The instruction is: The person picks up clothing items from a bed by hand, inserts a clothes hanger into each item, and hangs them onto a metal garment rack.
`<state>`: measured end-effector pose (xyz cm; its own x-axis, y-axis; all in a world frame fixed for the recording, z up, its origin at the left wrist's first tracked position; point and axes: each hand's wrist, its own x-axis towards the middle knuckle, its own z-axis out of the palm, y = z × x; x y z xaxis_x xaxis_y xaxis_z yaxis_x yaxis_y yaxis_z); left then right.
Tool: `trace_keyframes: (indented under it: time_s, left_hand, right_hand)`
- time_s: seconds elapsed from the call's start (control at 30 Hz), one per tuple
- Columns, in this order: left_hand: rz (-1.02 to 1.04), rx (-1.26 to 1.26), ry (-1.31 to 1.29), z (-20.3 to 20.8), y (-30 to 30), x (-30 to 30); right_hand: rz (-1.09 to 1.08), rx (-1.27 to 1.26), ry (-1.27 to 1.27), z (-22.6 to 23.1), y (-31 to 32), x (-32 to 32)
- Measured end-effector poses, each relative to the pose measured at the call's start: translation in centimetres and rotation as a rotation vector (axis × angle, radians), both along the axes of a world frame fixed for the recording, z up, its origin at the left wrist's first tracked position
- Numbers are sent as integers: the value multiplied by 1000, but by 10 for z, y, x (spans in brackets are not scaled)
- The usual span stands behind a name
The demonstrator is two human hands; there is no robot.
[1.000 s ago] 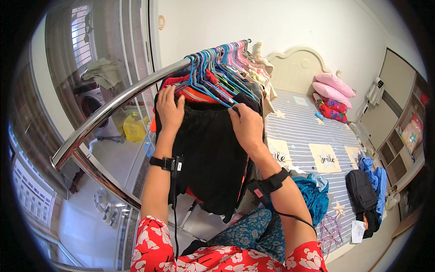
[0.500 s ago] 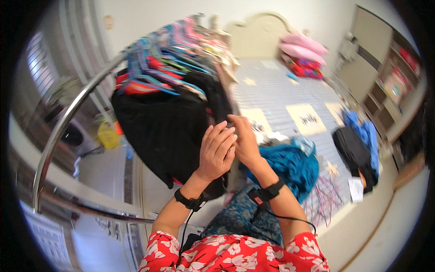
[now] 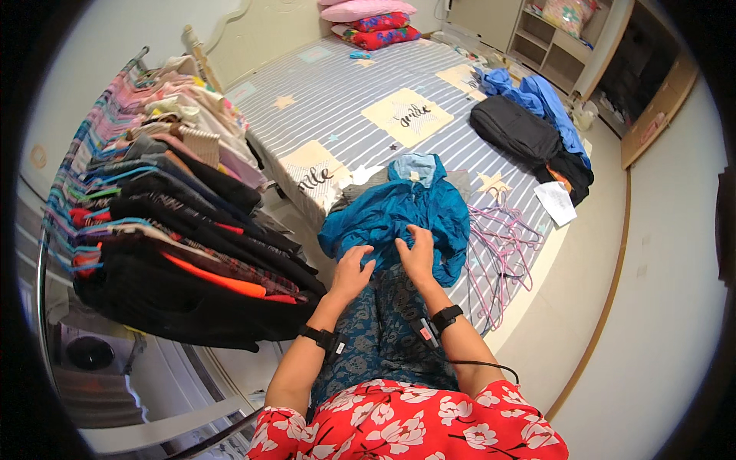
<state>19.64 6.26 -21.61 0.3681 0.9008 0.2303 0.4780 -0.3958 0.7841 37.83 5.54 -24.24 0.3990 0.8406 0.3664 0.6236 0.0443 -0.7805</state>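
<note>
A teal hooded jacket (image 3: 402,207) lies bunched on the near edge of the bed, its pale-lined hood pointing away from me. My left hand (image 3: 353,274) is by the jacket's near left edge, fingers bent and apart. Close by, my right hand (image 3: 416,257) is over the near middle of the garment, thumb and fingers spread. Neither hand has cloth gripped in it; whether the fingertips touch the jacket I cannot tell. Right of the jacket, several pink and purple hangers (image 3: 502,257) lie in a tangle.
On the left stands a rack of hung clothes (image 3: 192,253). A striped bedsheet (image 3: 307,96) covers the bed. Farther right are a black bag-like bundle (image 3: 515,129), blue clothing (image 3: 548,107) and a white paper (image 3: 555,202). Pink pillows (image 3: 368,9) are stacked at the far end.
My view has swung right, from the clothes rack to the bed. My hands, close together in front of the hanging clothes before, are now apart and at the teal jacket.
</note>
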Motion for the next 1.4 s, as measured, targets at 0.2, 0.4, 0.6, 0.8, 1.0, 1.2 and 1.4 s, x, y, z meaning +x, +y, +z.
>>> trace_keyframes:
  time_s: [0.2, 0.4, 0.6, 0.8, 1.0, 1.2, 1.4]
  left_hand:
    - [-76, 3, 36, -13, 35, 38]
    - [-112, 186, 50, -20, 84, 76]
    - [-4, 285, 191, -18, 115, 89]
    - [-155, -357, 573, -31, 89, 86]
    - [-283, -495, 526, -16, 31, 64]
    - [-231, -780, -349, 10, 16, 54]
    - [-168, -879, -896, 47, -2, 72]
  right_hand:
    - [-356, -341, 264, -42, 28, 33]
    - [-91, -313, 375, -80, 37, 50]
    - [390, -212, 455, -13, -25, 47]
    - [1191, -387, 642, 38, -97, 66]
    - [999, -671, 560, 44, -119, 84]
    - [209, -207, 151, 24, -86, 58]
    - [281, -486, 375, -11, -106, 75]
